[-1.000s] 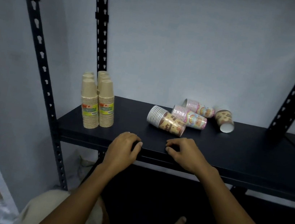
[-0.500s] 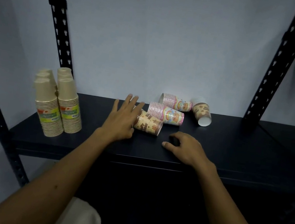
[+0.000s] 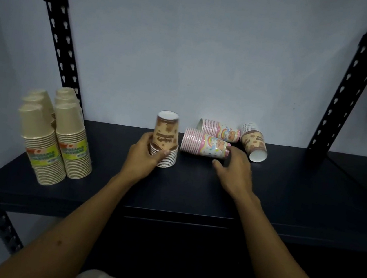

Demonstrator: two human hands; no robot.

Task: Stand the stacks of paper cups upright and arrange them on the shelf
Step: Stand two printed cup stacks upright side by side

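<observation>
Two bare forearms reach from the lower edge of the view onto one black metal shelf [image 3: 193, 194].

Left hand [image 3: 143, 156]: fingers and thumb are curled around the lower rims of one brown-patterned stack [image 3: 165, 140]. This stack stands upright, mouths down, near the middle of the shelf.

Right hand [image 3: 235, 167]: it rests on the shelf with fingers loosely bent. The fingertips touch the base end of the near pink stack [image 3: 205, 145] without closing around it. This stack lies on its side, just right of the upright brown stack.

Further back, two more stacks lie on their sides. The far pink stack [image 3: 219, 129] lies directly behind the near one. The fallen brown stack [image 3: 254, 141] lies at the right with its open mouth facing the viewer. Count: three stacks lying, one standing in the left hand.

At the left end of the shelf stands a group of tan cup stacks [image 3: 55, 135], upright and mouths down, pressed together. Six tops are visible, in two rows of three. The two nearest carry green-and-yellow labels.

Two perforated black uprights [image 3: 59, 27] frame the shelf against a pale wall [image 3: 202, 47].
</observation>
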